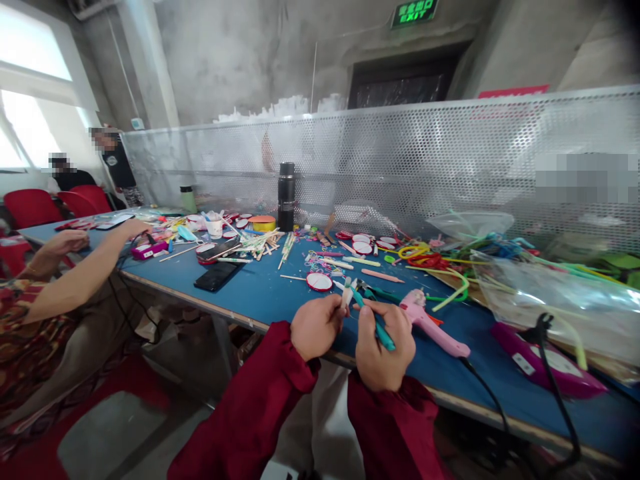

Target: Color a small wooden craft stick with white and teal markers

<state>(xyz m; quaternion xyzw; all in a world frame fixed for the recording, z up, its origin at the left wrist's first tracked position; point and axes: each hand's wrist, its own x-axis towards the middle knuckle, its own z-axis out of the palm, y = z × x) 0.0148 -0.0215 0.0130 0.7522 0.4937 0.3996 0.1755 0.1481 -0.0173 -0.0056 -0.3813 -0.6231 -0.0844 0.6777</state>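
My right hand [386, 352] is closed around a teal marker [384, 335], its front end pointing up and left. My left hand [315, 327] pinches a small whitish piece [346, 297] with a greenish top; its exact kind is too small to tell. The marker's front end is close to this piece, and I cannot tell whether they touch. Just beyond my hands lies a round white disc with a red rim [319, 281]. A pink hot glue gun [434, 325] rests to the right of my right hand, beside dark green-handled pliers [377, 291].
Along the blue table lie a black phone [218, 276], wooden sticks [263, 245], capped markers [367, 261] and coloured pipe cleaners [425, 252]. A black bottle [287, 197] stands by the mesh divider [225, 157]. At right is a purple case [545, 367] with a cable. Another person's arm [83, 273] reaches in from the left.
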